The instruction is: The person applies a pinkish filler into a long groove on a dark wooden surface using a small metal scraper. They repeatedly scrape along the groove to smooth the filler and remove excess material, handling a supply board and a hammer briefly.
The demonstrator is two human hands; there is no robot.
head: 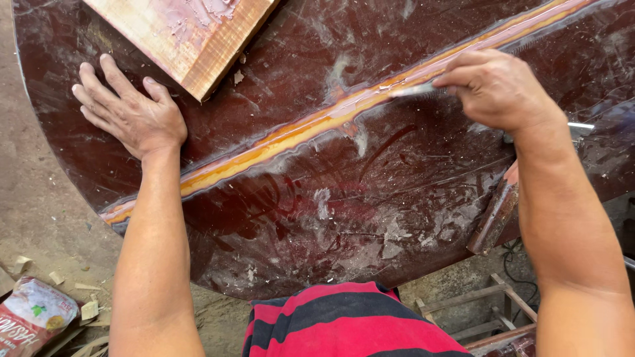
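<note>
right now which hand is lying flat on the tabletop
The left hand, palm down with fingers spread on the dark round tabletop; the right hand pinches a small tool.

A round, dark reddish-brown table (317, 225) fills most of the frame, its glossy top smeared white. A long orange strip (311, 125) lies diagonally across it, and a pale wooden block (192, 33) rests at upper left.

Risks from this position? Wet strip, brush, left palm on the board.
1. The right hand drags a small brush along the glossy orange strip; its forearm hangs low over the wet-looking board and may smear it.
2. The left hand lies flat on the dark round board beside the wood block; if the coating there is wet, it could slip or leave prints.
</note>
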